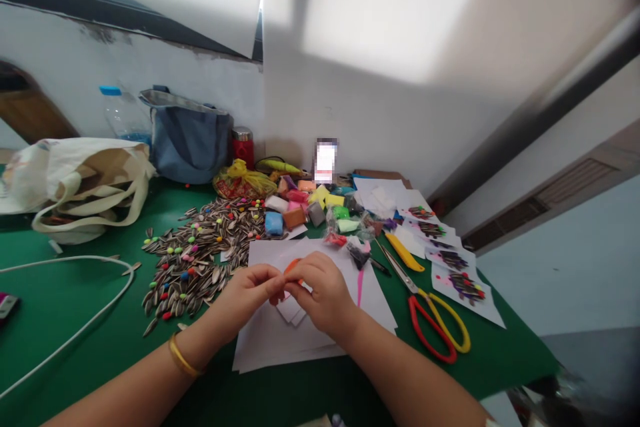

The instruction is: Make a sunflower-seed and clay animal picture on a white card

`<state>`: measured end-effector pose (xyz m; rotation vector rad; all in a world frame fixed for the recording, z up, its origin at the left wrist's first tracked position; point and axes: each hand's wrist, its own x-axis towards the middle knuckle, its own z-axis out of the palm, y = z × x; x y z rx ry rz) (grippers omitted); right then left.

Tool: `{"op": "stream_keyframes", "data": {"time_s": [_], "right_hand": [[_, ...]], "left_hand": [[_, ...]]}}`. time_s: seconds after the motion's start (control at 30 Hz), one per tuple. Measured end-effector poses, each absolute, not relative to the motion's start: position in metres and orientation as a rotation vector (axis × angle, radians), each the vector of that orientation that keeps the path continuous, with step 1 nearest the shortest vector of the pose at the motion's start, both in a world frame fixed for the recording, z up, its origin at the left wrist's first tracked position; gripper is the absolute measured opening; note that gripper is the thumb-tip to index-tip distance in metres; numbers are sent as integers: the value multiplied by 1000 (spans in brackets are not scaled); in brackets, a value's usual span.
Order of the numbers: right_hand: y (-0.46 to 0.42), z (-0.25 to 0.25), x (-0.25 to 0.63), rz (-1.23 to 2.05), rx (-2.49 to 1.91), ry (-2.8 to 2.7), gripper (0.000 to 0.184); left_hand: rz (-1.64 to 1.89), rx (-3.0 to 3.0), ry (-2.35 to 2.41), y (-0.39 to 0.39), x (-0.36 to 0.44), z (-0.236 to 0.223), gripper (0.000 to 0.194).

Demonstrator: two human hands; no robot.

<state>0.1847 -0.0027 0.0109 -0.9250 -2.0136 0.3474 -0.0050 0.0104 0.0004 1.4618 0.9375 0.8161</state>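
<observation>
My left hand (259,288) and my right hand (320,290) meet above the stacked white paper (270,347), fingertips pinched together. Between them shows a bit of orange clay (292,266), mostly hidden by my fingers. Small white paper pieces (291,310) lie on the sheets just below my hands. Left of the paper spreads a heap of striped sunflower seeds (200,267) mixed with small coloured balls. Behind the paper are blocks of coloured clay (294,217), some wrapped in clear plastic.
Scissors (413,287) with red and yellow handles and a yellow cutter (404,252) lie to the right. Small cards (493,307) bearing seeds line the right edge. A white cable (107,310), cloth bags (190,140), a bottle (120,117) and a lit phone (326,160) stand around.
</observation>
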Motion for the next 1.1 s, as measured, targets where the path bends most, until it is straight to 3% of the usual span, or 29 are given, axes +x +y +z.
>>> {"op": "stream_keyframes", "data": {"time_s": [0.17, 0.33, 0.7, 1.1], "right_hand": [[-5, 6, 195, 241, -913, -2104, 10], [-3, 5, 200, 376, -914, -2025, 12], [0, 5, 202, 635, -935, -1908, 9], [1, 1, 196, 811, -1025, -1756, 24]], "left_hand": [[756, 1673, 1013, 8, -1, 4, 32], [910, 1897, 1092, 4, -2, 6, 28], [945, 1703, 1022, 6, -1, 0, 18], [919, 1710, 1108, 6, 1, -4, 20]]}}
